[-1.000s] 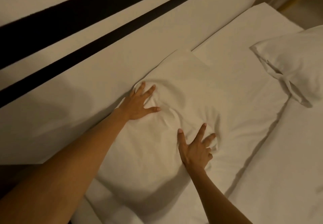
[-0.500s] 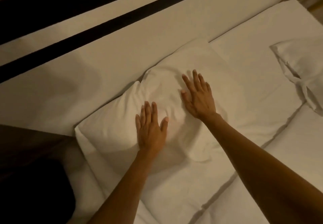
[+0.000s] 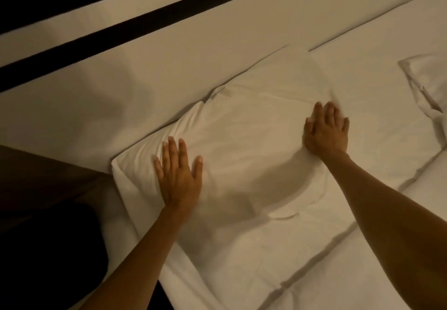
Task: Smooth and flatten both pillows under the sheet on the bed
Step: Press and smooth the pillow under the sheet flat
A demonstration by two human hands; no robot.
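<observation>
Both hands had slid apart since half a second before — the left hand [image 3: 177,176] toward the near pillow's [image 3: 251,145] left end, the right hand [image 3: 325,132] toward its right edge. Each lay open and flat, palm down, gripping nothing. The pillow sat against the headboard [image 3: 169,53]; the second pillow [image 3: 428,82] waited, rumpled, at far right. Best to keep pressure even and sweep outward — likely pushing the remaining creases off the ends.

1. The rumpled white second pillow [image 3: 428,84] is cut off by the right edge.
2. The right hand's fingertips [image 3: 338,113] are motion-blurred.
3. Both bare forearms leave the bottom edge.
4. A dark, shadowed shape [image 3: 48,249] at lower left cannot be identified.
</observation>
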